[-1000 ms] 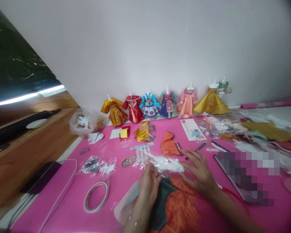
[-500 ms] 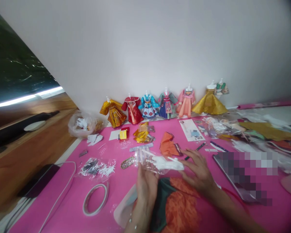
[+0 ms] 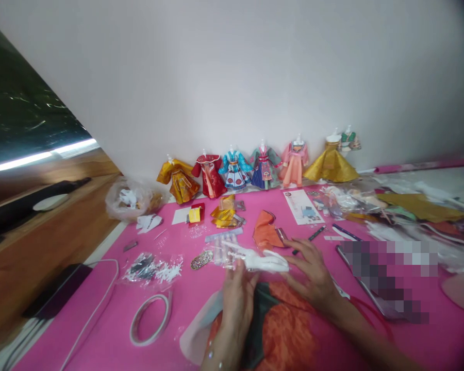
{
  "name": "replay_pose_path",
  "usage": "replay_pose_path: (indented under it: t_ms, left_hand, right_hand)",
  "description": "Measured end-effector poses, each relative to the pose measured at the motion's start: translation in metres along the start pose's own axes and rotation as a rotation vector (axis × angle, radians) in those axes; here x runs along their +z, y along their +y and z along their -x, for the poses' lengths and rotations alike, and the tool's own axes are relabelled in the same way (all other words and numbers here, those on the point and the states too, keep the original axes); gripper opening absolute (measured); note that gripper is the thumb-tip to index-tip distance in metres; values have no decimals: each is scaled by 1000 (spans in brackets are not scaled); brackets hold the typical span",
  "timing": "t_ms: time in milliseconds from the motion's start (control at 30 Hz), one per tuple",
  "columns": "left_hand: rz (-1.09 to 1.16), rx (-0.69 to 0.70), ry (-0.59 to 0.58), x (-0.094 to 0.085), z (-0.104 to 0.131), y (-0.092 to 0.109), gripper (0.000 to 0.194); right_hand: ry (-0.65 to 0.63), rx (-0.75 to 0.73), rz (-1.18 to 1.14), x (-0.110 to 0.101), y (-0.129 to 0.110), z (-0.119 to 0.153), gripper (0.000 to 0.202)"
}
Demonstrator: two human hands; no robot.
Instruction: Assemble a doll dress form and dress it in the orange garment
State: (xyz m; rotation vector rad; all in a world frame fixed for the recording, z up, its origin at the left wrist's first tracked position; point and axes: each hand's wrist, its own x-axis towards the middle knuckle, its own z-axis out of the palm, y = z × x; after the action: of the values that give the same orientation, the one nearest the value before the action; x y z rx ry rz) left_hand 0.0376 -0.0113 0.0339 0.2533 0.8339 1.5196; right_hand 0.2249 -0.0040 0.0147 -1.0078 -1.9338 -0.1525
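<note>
Left hand (image 3: 237, 301) has been shifted in along the figure (image 3: 261, 262) since 0.5 s ago; 1 end is now gripped by its fingertips. Other end is met by the right hand (image 3: 313, 273), fingers spread; whether it's pinched can't be told. Figure is held sideways just beyond the orange cloth (image 3: 290, 335), likely so both ends can be steadied. Left fingers' undersides are hidden, wrap (image 3: 229, 257) edges blurred, phone (image 3: 365, 288) screen pixelated.

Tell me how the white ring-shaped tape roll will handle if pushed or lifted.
The white ring-shaped tape roll lies flat on the pink surface, so a push would probably slide it. Its round rim could roll if stood upright. Its even circle suggests stiffness.
</note>
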Motion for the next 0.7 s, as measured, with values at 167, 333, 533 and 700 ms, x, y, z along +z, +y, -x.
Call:
replay_pose_path:
  t_ms: [167, 333, 533, 700]
  left_hand:
    - [1, 9, 67, 0, -1, -1, 29]
    - [1, 11, 89, -3, -2, -1, 28]
    - [-7, 16, 68, -5, -4, -3, 33]
    - [-12, 26, 77, -5, -4, -7, 41]
  right_hand:
    - [2, 21, -27, 2, 0, 2, 20]
    - [-8, 62, -45, 3, 0, 3, 18]
    - [-90, 105, -73, 5, 14, 17, 26]
    - [-41, 100, -70, 7, 21, 25, 20]
